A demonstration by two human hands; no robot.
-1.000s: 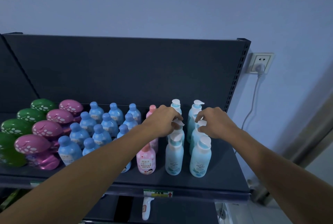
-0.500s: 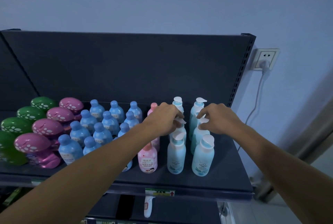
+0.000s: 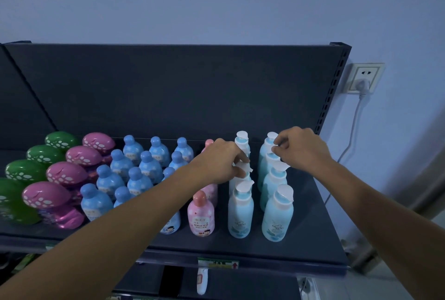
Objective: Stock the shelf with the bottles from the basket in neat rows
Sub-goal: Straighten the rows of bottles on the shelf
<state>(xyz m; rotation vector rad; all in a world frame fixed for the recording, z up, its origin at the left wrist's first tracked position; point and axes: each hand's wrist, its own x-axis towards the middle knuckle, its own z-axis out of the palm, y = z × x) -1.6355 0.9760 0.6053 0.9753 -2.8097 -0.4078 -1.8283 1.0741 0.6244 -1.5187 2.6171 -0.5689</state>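
My left hand (image 3: 218, 163) curls its fingers round the white pump head of the near-row pump bottle (image 3: 244, 169), which stands just right of the pink bottle (image 3: 201, 215) and behind it. My right hand (image 3: 304, 149) pinches, thumb against fingertips, the pump head of the far-row pump bottle (image 3: 267, 158), one row further right of the pink bottle and nearer the back. Both pale blue rows stand upright on the shelf (image 3: 313, 239). Left of the pink bottle stand the blue bottles (image 3: 134, 179), then the pink spotted bottles (image 3: 67, 174) and the green spotted bottles (image 3: 26, 169).
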